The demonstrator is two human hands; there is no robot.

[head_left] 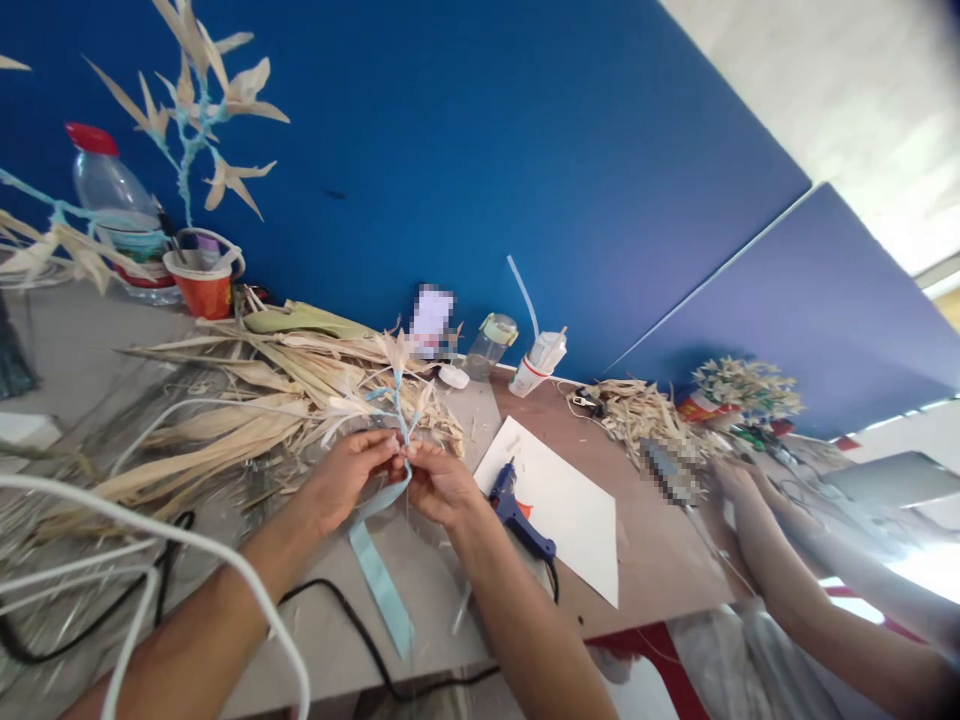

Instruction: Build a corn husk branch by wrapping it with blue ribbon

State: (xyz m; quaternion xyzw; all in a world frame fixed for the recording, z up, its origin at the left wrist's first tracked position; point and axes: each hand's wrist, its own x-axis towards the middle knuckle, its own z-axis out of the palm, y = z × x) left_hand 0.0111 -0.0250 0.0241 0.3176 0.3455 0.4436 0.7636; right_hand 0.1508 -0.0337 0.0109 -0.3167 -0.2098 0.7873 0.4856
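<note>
Near the middle of the view, my left hand (351,474) and my right hand (442,482) meet at the stem of a small branch of pale husk flowers (397,352). My right hand's fingers are closed on the blue-wrapped stem. The left fingers are pinched together beside it; what they hold is too small to name. A light blue ribbon (381,580) runs from the stem and hangs below my hands. To the right, a blue glue gun (521,520) lies on a white sheet (592,515). Dried husks (217,430) are piled behind my left hand.
White cables (247,570) and a black cable (341,600) cross the front left. At the back stand a plastic bottle (124,215), a red cup (201,285) with a flower branch, a glass jar (491,342) and a paper cup (531,372). Another person's arms (780,560) reach in at right.
</note>
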